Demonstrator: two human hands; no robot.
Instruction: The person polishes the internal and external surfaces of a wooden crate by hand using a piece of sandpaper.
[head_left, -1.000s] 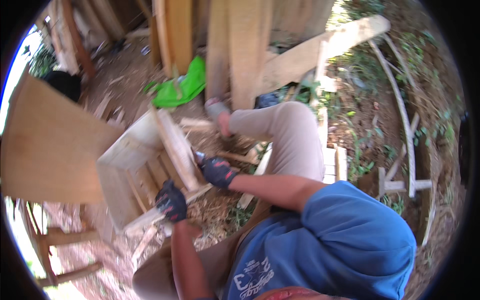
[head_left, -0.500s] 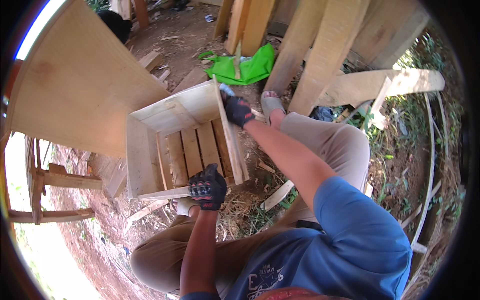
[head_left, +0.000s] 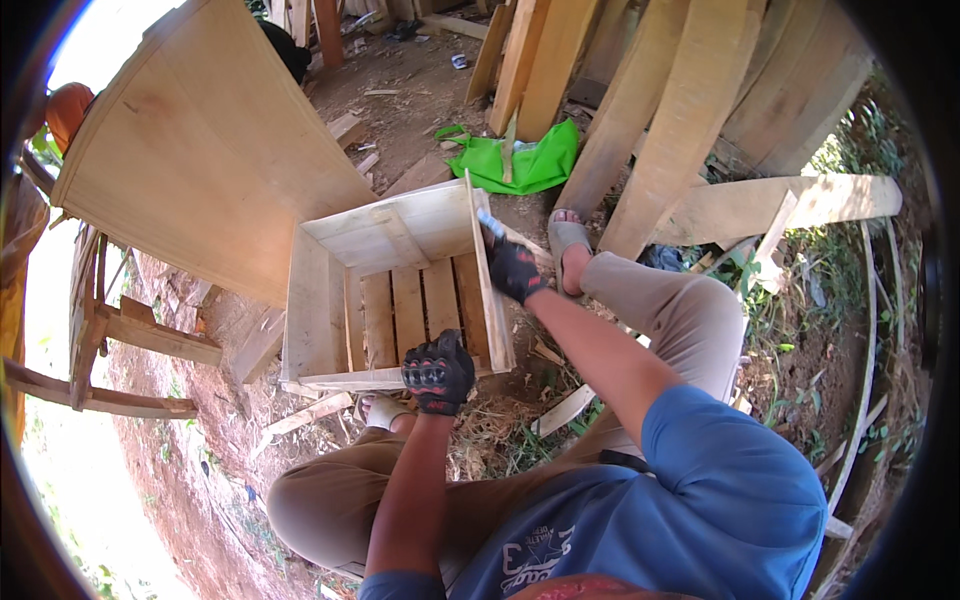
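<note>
A pale wooden crate with a slatted bottom stands before me, its inside turned up toward me. My left hand, in a black glove with red marks, is closed over the crate's near edge. At the outer face of the crate's right side is my right hand, gloved alike. Its fingers are closed round a small pale blue-and-white piece that sticks out at their far end. I cannot make out what kind of thing that piece is.
A wide wooden panel leans at the crate's left. Beyond lies a green bag. Long planks stand at the back right, above a curved board. A wooden frame stands at far left. Wood scraps and shavings litter the ground.
The whole scene has shifted right in the view, as my head turned. My right hand has slid a little nearer along the crate's right side. My left hand keeps its hold.
</note>
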